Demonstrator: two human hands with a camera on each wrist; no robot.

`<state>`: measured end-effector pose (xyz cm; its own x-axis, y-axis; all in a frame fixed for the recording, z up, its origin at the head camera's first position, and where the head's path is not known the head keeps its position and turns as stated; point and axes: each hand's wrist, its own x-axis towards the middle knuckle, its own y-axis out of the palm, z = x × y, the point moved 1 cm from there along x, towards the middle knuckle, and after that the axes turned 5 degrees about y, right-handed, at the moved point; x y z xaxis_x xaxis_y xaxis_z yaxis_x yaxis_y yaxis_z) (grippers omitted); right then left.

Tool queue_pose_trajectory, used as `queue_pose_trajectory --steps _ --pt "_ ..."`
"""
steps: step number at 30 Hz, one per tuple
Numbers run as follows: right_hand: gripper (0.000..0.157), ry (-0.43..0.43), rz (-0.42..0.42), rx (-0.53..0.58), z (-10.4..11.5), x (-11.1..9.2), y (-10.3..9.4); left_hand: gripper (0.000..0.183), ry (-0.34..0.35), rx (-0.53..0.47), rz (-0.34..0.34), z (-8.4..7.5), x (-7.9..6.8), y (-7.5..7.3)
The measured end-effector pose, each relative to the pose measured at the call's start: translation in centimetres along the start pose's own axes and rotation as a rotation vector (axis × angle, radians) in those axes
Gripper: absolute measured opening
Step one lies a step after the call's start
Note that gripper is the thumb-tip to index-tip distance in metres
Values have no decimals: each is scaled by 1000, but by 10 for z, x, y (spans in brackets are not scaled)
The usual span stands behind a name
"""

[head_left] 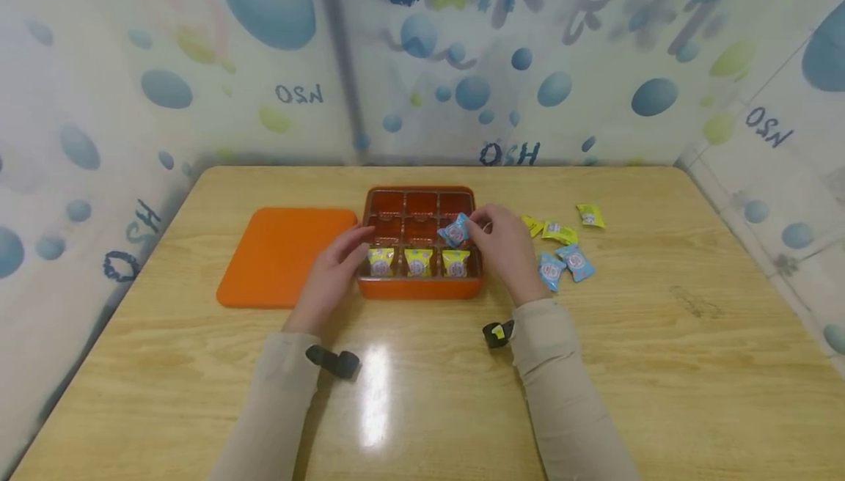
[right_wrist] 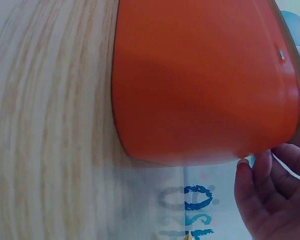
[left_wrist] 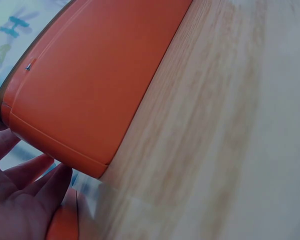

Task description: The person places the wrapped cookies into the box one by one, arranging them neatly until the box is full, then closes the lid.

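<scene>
An orange box [head_left: 420,289] with a clear divided insert stands mid-table in the head view. Its front row holds three yellow candy packets [head_left: 418,262], one per compartment. My right hand [head_left: 505,248] pinches a blue candy packet [head_left: 455,230] by its edge, over the right compartment of the middle row. At the box's left side, my left hand [head_left: 335,267] rests with relaxed fingers on the rim. In the left wrist view, the fingers [left_wrist: 57,186] lie along the box's end wall. The right wrist view has the box hiding most of the packet.
An orange lid [head_left: 284,257] lies flat to the left of the box. Right of my right hand lie two blue packets [head_left: 576,262] and several yellow packets [head_left: 590,215]. A patterned wall [head_left: 422,100] borders the back of the wooden table [head_left: 660,364].
</scene>
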<state>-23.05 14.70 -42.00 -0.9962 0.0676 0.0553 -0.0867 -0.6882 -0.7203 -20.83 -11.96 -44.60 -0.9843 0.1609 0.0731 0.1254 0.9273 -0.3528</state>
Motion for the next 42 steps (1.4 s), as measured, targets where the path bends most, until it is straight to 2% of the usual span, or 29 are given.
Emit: queue_pose_trajectory --steps 3,5,11,24,29,36,42 --pt "22 16 13 5 -2 0 2 36 -5 -9 3 -12 -5 1" --pt "21 18 11 11 -3 0 2 37 2 -1 -3 -9 -4 1" --pt "22 38 -13 5 -4 0 1 35 8 18 -25 14 4 3" --pt "21 7 10 -46 2 -1 1 36 -15 18 -17 12 3 1" --pt "19 -3 15 -65 3 -2 3 36 -3 21 -17 12 3 1" --pt "17 -62 32 -121 3 -2 7 34 -1 25 -16 14 3 1" --pt "16 -71 35 -137 2 -1 10 34 -9 27 -10 10 1 0"
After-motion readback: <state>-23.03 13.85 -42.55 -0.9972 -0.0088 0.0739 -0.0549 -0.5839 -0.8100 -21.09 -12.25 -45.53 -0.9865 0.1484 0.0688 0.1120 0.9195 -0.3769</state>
